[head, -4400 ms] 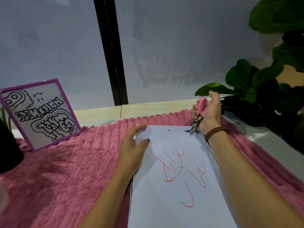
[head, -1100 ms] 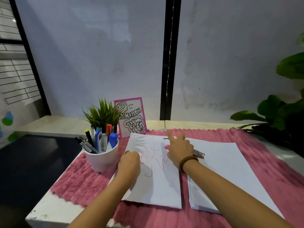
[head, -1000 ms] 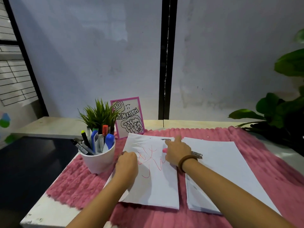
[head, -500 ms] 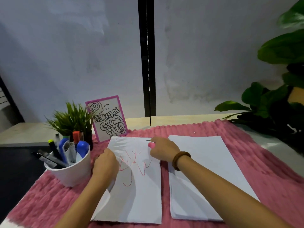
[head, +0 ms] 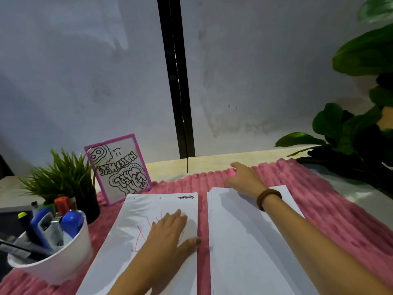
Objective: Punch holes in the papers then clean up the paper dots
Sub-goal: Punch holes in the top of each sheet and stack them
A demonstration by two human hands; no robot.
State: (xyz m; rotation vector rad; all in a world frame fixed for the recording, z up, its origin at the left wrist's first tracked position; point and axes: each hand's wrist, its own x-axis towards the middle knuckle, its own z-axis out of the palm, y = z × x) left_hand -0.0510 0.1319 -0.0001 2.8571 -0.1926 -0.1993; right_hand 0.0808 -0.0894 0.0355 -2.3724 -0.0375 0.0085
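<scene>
A white sheet with red scribbles (head: 148, 258) lies on the pink ribbed mat (head: 331, 211). It has small punched holes (head: 160, 197) and a dark mark near its far edge. My left hand (head: 168, 233) rests flat on this sheet, fingers spread. To the right is a stack of plain white papers (head: 244, 248). My right hand (head: 244, 177) reaches past the stack's far edge, palm down over the mat. A bright pink piece of the hole punch (head: 232, 172) shows under its fingers; the rest of the punch is hidden. I see no loose paper dots.
A white cup of markers (head: 53, 258) stands at the near left, with a small grass plant (head: 61, 177) and a pink-framed drawing (head: 119, 167) behind it. Large green leaves (head: 350, 133) crowd the right side. A pale wall with a black post (head: 180, 103) stands behind the desk.
My right hand has moved from the scribbled sheet's far edge rightward to beyond the paper stack. My left hand has gone from the sheet's left edge to lie flat on its middle.
</scene>
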